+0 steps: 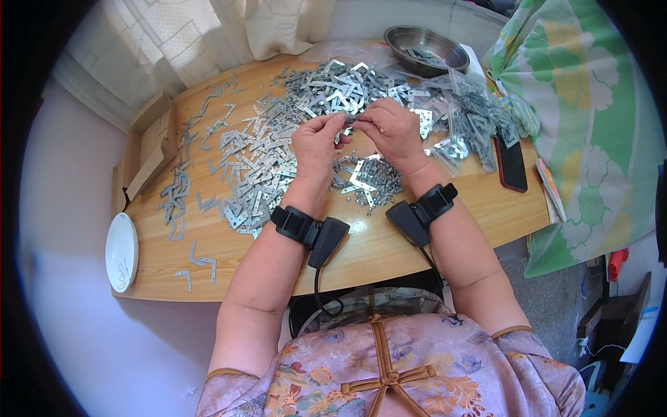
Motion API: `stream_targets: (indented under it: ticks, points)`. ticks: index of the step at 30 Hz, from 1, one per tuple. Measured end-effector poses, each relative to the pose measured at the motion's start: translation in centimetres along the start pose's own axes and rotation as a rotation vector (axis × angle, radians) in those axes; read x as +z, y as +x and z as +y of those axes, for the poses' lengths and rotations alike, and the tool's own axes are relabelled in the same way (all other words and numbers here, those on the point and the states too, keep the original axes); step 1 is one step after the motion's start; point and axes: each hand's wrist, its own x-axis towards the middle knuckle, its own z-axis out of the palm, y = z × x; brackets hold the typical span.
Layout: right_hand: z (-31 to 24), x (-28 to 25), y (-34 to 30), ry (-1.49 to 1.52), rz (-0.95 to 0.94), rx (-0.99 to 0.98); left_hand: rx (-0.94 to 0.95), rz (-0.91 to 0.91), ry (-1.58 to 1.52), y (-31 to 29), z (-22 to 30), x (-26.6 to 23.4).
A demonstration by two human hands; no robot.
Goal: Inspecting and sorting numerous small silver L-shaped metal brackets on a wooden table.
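My left hand (317, 144) and my right hand (394, 131) meet over the table, fingertips almost touching. Between them is a small grey metal piece (349, 119), too small to make out its kind. Thumb and forefinger of the left pinch it; the right fingers close on its other side, and whether they grip a separate part is hidden. Just below lies a heap of small metal fasteners (379, 182) with a few L-shaped brackets on top. A large pile of flat L-shaped corner brackets (258, 182) spreads left of and beyond my hands.
Loose brackets (203, 261) lie on the wooden table (292, 276) at left, near a white bowl (121, 251) and an open cardboard box (151, 142). A steel basin (445, 64) stands far right. Plastic bags of parts (476, 115) and a phone (511, 165) are at right.
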Motion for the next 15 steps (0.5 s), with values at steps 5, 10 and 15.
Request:
stream_targets:
  ticks: [5,10,15]
  points:
    - [-0.05,0.04,-0.01,-0.024,0.010,-0.036,0.000,-0.007,0.002,-0.12,0.05,0.21]
    - [-0.09,0.00,-0.05,-0.042,0.001,-0.047,0.011,-0.020,-0.008,-0.19,0.08,0.29]
    - [-0.14,-0.04,-0.04,-0.048,-0.001,-0.065,0.001,-0.021,-0.018,-0.35,0.27,0.41]
